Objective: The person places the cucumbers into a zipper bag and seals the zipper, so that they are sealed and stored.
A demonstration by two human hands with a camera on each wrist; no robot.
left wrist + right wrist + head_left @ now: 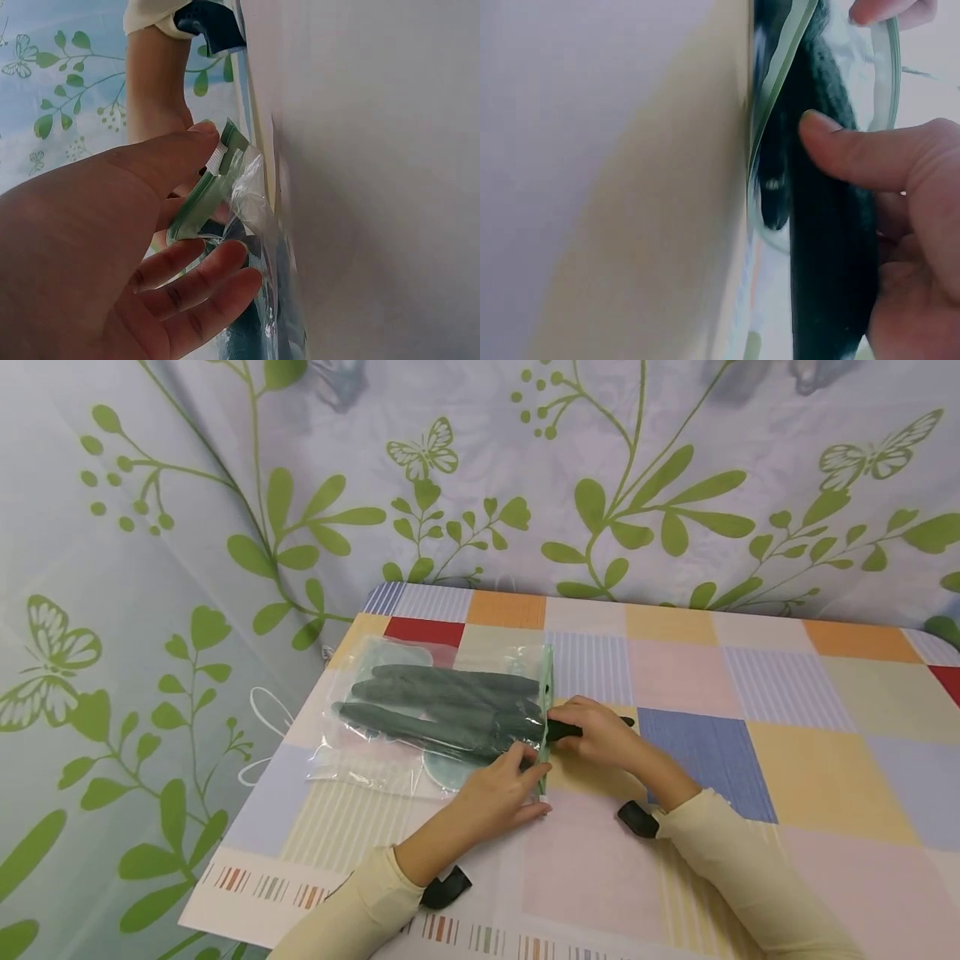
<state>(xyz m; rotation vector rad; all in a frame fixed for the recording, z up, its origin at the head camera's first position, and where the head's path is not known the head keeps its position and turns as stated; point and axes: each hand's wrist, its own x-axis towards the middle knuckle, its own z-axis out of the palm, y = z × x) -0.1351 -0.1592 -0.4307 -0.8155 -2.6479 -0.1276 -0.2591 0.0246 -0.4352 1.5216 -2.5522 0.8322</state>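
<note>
A clear zip bag (pixel 367 768) with a green zip edge (pixel 547 662) lies flat on the table, its mouth toward the right. Several dark green cucumbers (pixel 420 722) lie lengthwise inside it. My left hand (pixel 487 797) pinches the green edge at the near corner of the mouth, thumb on one side and fingers on the other. A cucumber (pixel 829 255) is in my right hand (pixel 600 737), with the thumb laid along it. That cucumber passes through the parted mouth, one end inside the bag and the other sticking out to the right past my hand.
A patchwork-print cover lies over the table (pixel 825 768). Behind and to the left hangs a curtain (pixel 465 460) with green leaves and butterflies. White cord loops (pixel 262 714) show by the table's left edge. Each wrist wears a black strap mount (pixel 637 819).
</note>
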